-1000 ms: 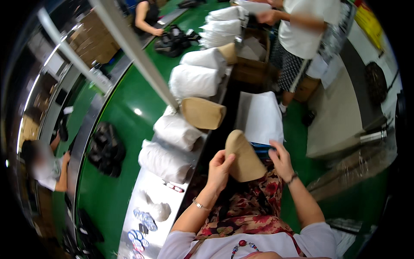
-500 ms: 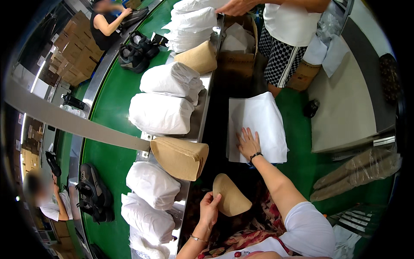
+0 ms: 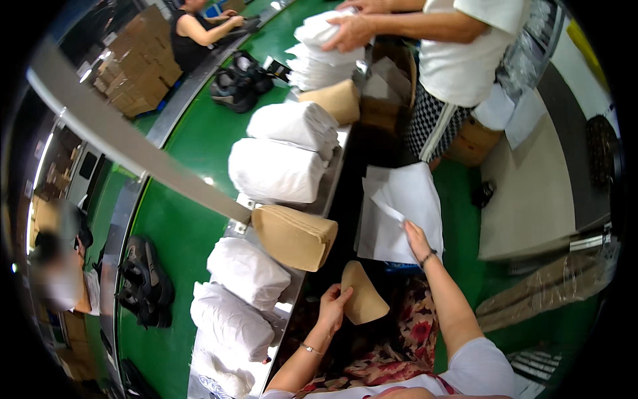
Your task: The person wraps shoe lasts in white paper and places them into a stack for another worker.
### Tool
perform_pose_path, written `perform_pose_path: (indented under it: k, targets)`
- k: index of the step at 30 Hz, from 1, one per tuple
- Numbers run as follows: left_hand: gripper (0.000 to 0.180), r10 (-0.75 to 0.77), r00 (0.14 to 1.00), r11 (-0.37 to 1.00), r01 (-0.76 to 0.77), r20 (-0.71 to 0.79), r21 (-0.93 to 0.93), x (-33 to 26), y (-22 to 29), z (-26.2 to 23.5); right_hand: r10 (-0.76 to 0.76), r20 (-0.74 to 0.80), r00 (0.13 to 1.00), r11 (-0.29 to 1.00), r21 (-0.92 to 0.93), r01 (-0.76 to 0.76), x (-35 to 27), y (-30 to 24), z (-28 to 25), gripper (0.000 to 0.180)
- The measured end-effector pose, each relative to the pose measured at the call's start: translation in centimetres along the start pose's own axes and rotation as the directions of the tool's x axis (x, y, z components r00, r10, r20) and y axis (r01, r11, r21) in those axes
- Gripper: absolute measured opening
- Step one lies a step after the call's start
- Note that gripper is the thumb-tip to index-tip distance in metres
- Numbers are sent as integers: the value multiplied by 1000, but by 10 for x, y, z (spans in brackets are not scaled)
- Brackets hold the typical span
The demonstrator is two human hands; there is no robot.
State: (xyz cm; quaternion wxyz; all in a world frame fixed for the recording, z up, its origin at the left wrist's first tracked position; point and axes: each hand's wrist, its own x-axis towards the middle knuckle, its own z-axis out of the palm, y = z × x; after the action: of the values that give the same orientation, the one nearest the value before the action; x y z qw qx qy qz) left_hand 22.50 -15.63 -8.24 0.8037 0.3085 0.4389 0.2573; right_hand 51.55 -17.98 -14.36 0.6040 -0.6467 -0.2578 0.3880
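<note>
Gripping a tan insert by its left edge, your left hand has its thumb on the face you see and the other fingers curled behind. The insert looks stiff and matt, plain in colour and gently curved, narrowing to a rounded tip at the far end and flaring toward the near right. It stands tilted above your lap, where red and black floral cloth shows. Your right hand, farther off, has its fingers closed on a raised fold of the top white sheet. That sheet is thin, smooth and a little creased, its left part turned up along a bright ridge over the sheets below. Something blue peeks out under their near edge.

To your left runs a metal bench. On it, nearest you, sit two plump white bundles, then a stack of tan inserts nested together, then more white bundles and another tan stack. At the far end a co-worker's hands rest on a white pile. Left of the bench, dark shoes sit on a green surface.
</note>
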Motion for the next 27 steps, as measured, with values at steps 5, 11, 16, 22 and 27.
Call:
perform_pose_path:
  k: [5,11,16,22,27]
  targets:
    - [17,31,998,999,-29,58,-34,20,-10,16,-219,290,932,938,-201,283,-105,-87,6,47]
    - [21,21,977,978,24,214,-207,-11,22,35,-300,584,754,535,-552,640,-207,-140,51,45]
    - [25,226,911,971,-237,346,-12,-51,34,45,-461,392,796,466,-656,593,-189,-176,87,55]
    - [26,258,871,966,-217,418,-143,-114,75,51,-542,426,725,434,-596,675,-194,-190,101,61]
    - [21,337,829,942,-296,447,-161,-136,79,44,-421,397,815,623,-526,578,-219,-218,105,59]
